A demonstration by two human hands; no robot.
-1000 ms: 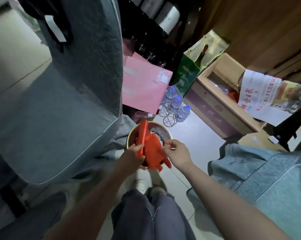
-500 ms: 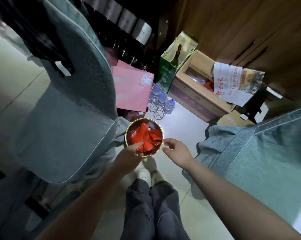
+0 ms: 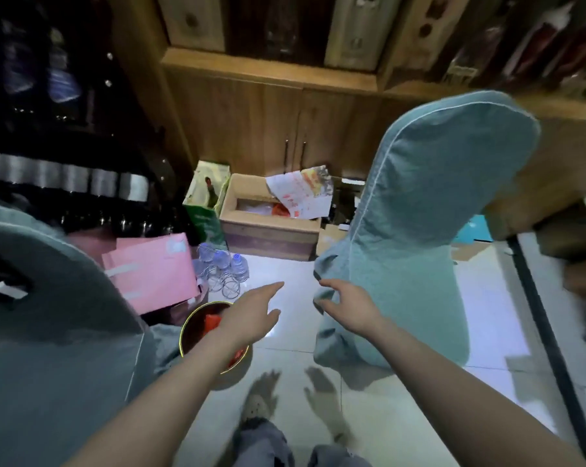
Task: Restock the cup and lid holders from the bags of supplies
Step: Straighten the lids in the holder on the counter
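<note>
My left hand [image 3: 251,315] is stretched forward above the floor, fingers apart, holding nothing. Under its wrist stands a round gold-rimmed bin [image 3: 190,326] with crumpled red plastic [image 3: 212,321] inside. My right hand [image 3: 347,306] is also open and empty, its fingers close to the edge of the blue-covered chair [image 3: 416,230] on the right. An open cardboard box [image 3: 268,230] with clear and red bags inside sits against the wooden cabinet ahead. No cups or lids can be made out.
Another blue-covered chair [image 3: 49,332] fills the left. Pink boxes [image 3: 153,267], small water bottles [image 3: 222,261] with wire holders, and a green gift bag [image 3: 207,203] crowd the floor beside the box. Wooden cabinet doors [image 3: 285,129] stand behind. A printed paper [image 3: 301,193] lies over the box.
The red plastic I held went into the bin and both hands let go. My view lifted from the bin toward the cabinet, and both hands moved forward, open.
</note>
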